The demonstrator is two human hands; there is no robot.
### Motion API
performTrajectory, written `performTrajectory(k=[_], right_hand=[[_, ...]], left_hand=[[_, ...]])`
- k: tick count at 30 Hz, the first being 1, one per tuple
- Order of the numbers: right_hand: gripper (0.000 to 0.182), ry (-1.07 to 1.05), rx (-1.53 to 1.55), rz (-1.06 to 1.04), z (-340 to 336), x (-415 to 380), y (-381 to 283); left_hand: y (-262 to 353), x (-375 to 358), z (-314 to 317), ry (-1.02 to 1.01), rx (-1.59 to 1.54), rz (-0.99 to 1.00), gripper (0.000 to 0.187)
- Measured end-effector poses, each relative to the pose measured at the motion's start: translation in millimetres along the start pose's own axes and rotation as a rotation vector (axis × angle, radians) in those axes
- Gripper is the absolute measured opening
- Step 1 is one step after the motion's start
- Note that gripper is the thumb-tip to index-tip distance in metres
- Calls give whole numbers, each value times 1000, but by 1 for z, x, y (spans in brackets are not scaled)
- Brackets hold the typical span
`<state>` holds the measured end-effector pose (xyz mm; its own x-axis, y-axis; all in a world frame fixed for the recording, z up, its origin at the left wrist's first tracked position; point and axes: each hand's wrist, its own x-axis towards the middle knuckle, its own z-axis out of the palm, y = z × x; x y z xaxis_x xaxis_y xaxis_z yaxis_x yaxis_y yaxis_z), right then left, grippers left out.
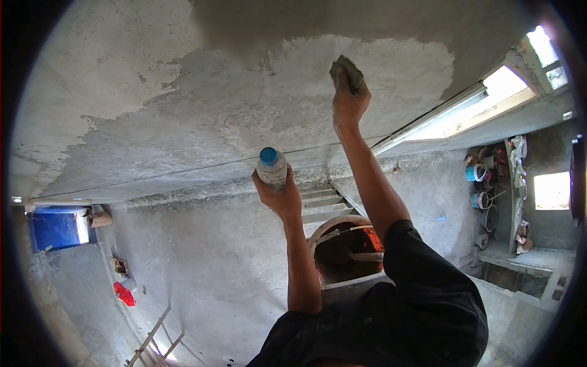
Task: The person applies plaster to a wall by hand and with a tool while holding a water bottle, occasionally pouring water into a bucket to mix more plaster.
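Passage: open gap between clear blue-capped plastic bottle (269, 162) in left hand (279, 197) and grey sponge-like pad (348, 66) in right hand (352, 105). Obstacles: grey plastered wall (214, 110) beyond; round pale-rimmed bucket (354, 282) below.

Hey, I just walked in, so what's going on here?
Someone is working at a grey wall with darker and paler patches. Their right hand holds a grey pad up at the wall; whether it presses there is hard to tell. Their left hand grips a clear bottle, its blue cap on. A bucket shows between the arms.
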<state>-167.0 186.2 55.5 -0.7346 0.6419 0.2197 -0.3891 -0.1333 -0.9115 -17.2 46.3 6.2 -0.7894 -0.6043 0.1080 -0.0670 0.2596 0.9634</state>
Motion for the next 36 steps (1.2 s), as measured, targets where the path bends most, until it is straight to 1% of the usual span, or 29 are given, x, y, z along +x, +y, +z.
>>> performTrajectory(k=[1, 2, 3, 4, 5, 7, 8, 10, 11, 12, 13, 14, 15, 17, 18, 19, 21, 22, 23, 25, 26, 27, 29, 30, 33, 34, 35, 36], right_hand=[[26, 1, -191, -283, 8, 4, -3], [26, 0, -191, -286, 15, 9, -5], [28, 57, -285, -478, 23, 14, -6], [31, 114, -377, -672, 30, 21, -4], [31, 110, -377, -674, 37, 28, 0], [37, 93, -469, -902, 47, 39, 8], [37, 92, -469, -904, 50, 41, 18], [51, -10, -522, -995, 53, 38, 46], [51, -8, -523, -997, 52, 30, 50], [52, -116, -501, -992, 47, 18, 54], [53, -226, -482, -980, 44, 12, 54], [48, -146, -473, -979, 41, 13, 53], [48, -146, -475, -979, 39, 20, 52], [43, 87, -411, -844, 41, 33, 28], [41, 127, -455, -893, 43, 40, 21], [41, 126, -459, -886, 46, 41, 23], [46, 42, -359, -894, 61, 43, 28], [50, -61, -390, -998, 63, 41, 44], [50, -59, -393, -1001, 66, 32, 45], [53, -375, -467, -1023, 64, 11, 47], [54, -336, -427, -1025, 62, 8, 47], [54, -342, -427, -1025, 61, 10, 46], [57, -127, -340, -988, 59, 21, 35], [59, -72, -381, -1013, 58, 32, 31], [59, -39, -431, -1024, 61, 49, 31], [62, -103, -430, -945, 60, 42, 41], [62, -100, -433, -947, 56, 31, 46], [62, -297, -496, -948, 52, 20, 50]], left_hand=[[3, 0, -1, 0, -4, -2, 47], [5, 1, -1, 6, 4, -48, 47], [6, 0, -3, 13, 13, -96, 46], [5, 1, -4, 15, 11, -97, 46], [4, 1, -4, 13, -9, -80, 47], [4, 0, -4, 13, -31, -67, 47], [6, 0, -3, 7, -21, -80, 47], [7, -1, -4, -1, -11, -95, 46], [6, 1, -6, -28, -10, -131, 51], [6, 3, -4, -55, -13, -166, 55], [7, 3, -4, -56, -16, -168, 55], [8, 3, -4, -54, -18, -180, 56], [8, 4, -4, -53, -21, -190, 56], [9, 3, -3, -64, -19, -187, 56], [8, 2, -4, -71, -20, -181, 56], [7, 0, -5, -72, -14, -186, 56], [6, 1, -2, -65, -39, -165, 49], [7, 0, -1, -66, -41, -166, 49], [8, 0, -1, -72, -34, -169, 49], [9, 2, 0, -78, -33, -169, 50], [10, 2, -1, -77, -25, -156, 50], [10, 1, -1, -73, -16, -146, 50], [8, 0, -1, -71, -22, -167, 50], [8, 0, -1, -72, -26, -180, 50], [9, -1, 1, -82, -15, -170, 49], [10, -1, 2, -84, -19, -167, 49], [10, -3, 2, -87, -10, -172, 49], [10, -2, 2, -90, -2, -173, 49]])
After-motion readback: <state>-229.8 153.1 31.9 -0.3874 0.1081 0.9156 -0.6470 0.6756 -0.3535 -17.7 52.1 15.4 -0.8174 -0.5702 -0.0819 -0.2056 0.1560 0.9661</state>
